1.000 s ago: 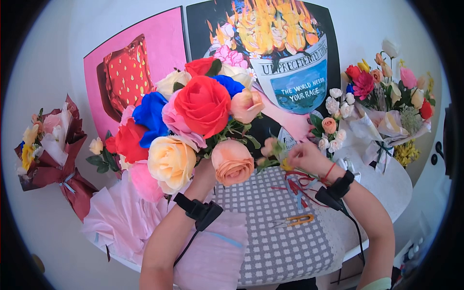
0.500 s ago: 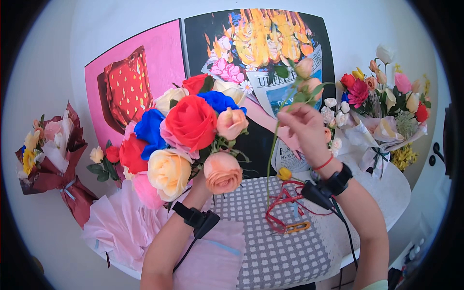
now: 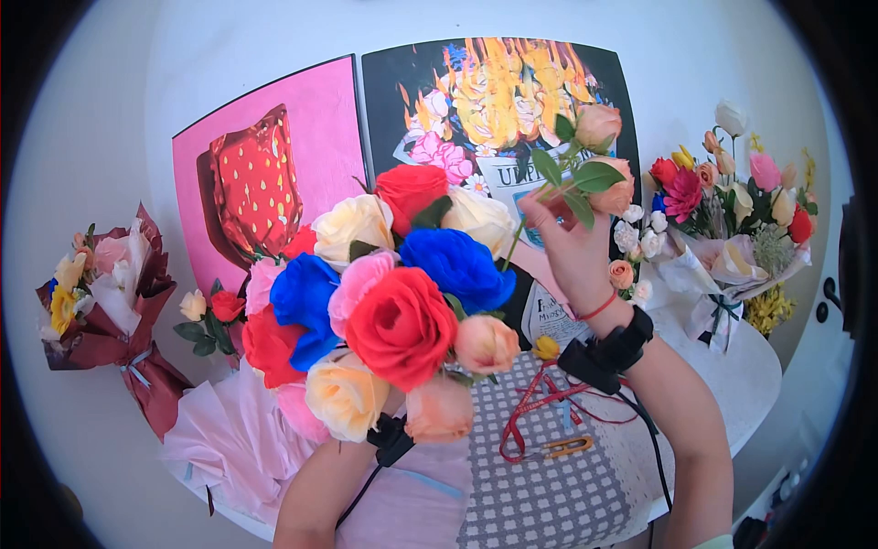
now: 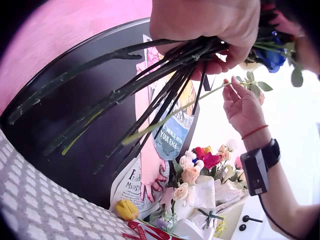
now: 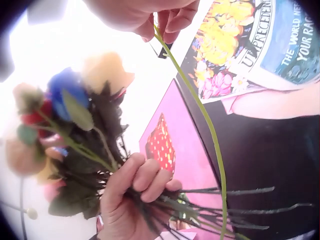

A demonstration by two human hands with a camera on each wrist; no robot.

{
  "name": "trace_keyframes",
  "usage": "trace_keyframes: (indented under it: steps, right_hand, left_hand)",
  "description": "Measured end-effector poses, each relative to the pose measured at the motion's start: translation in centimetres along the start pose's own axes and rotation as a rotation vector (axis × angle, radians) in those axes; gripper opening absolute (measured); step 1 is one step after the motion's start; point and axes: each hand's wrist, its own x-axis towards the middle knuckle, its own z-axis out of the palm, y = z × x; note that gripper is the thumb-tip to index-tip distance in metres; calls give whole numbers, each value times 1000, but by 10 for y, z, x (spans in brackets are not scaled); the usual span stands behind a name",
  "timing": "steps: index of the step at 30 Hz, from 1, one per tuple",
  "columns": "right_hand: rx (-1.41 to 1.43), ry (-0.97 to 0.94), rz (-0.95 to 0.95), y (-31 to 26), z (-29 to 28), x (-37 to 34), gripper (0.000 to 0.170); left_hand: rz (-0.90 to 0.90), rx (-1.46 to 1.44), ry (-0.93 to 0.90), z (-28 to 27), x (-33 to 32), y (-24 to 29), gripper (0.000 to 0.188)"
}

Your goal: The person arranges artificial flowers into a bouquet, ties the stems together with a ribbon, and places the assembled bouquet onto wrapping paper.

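Observation:
My left hand point(image 5: 135, 195) grips the bundled dark stems point(image 4: 110, 97) of a bouquet point(image 3: 402, 325) of red, blue, cream, pink and peach roses. In the head view the blooms hide that hand. My right hand point(image 3: 572, 247) is raised to the right of the bouquet. Between thumb and fingers it pinches the thin green stem point(image 5: 210, 130) of a peach rose spray point(image 3: 599, 128) with two blooms and green leaves. The spray's stem slants down behind the bouquet in the head view. In the left wrist view its lower end overlaps the bundled stems.
On the checked cloth point(image 3: 521, 494) lie yellow-handled snips point(image 3: 569, 446), red ribbon point(image 3: 512, 430) and a yellow tulip point(image 3: 546, 348). Pink wrapping paper point(image 3: 229, 439) spreads at the left. Wrapped bouquets stand at the far left point(image 3: 137, 320) and right point(image 3: 732, 238). Two paintings point(image 3: 320, 119) stand behind.
My right hand has risen from the table with the peach rose spray and brought it up beside the bouquet. The bouquet now sits lower and further right in view than half a second ago.

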Motion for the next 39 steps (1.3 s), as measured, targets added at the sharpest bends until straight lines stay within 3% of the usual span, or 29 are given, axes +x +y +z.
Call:
trace_keyframes:
  steps: [2,4,6,8,10,11,12,14,20,24,25,28,29,33,34,39]
  right_hand:
    - [-195,39,-118,14,-12,11,19]
    - [-275,21,-126,21,-23,20,19]
    - [-536,-37,-171,23,-31,26,12]
    - [-572,-56,-193,24,-32,27,13]
    - [-200,-119,-79,33,-27,25,19]
    - [-213,-223,76,23,-25,20,21]
    - [-215,-221,78,23,-20,17,21]
    - [229,-378,133,26,-8,12,29]
    - [372,-706,306,5,1,10,35]
    - [464,-882,128,-14,-15,13,27]
    - [465,-881,129,-6,-13,8,27]
    - [151,-557,-45,36,-2,-13,25]
    - [150,-556,-45,33,-4,-11,25]
    - [664,-1035,266,-6,-22,11,26]
    - [665,-1035,266,-2,-22,10,26]
    - [704,-828,670,47,-17,-4,19]
  left_hand:
    - [-1,3,0,1,0,-1,28]
    - [2,6,-2,3,1,-2,28]
    - [5,8,-4,5,2,-2,28]
    - [5,7,-3,8,1,-4,28]
    - [-4,4,-3,12,1,-8,28]
    - [-8,4,-5,14,1,-10,29]
    - [-11,5,-6,15,1,-11,29]
    - [-15,12,-8,17,1,-11,29]
    - [-15,31,-9,21,2,-9,29]
    - [-10,44,1,23,-1,-6,30]
    - [-11,46,1,24,-2,-6,30]
    - [-16,52,0,27,-2,-8,30]
    - [-18,54,0,28,-1,-8,30]
    - [-19,67,-1,30,-1,-7,30]
    - [-20,71,0,31,-2,-7,30]
    - [-28,85,3,34,-3,-7,31]
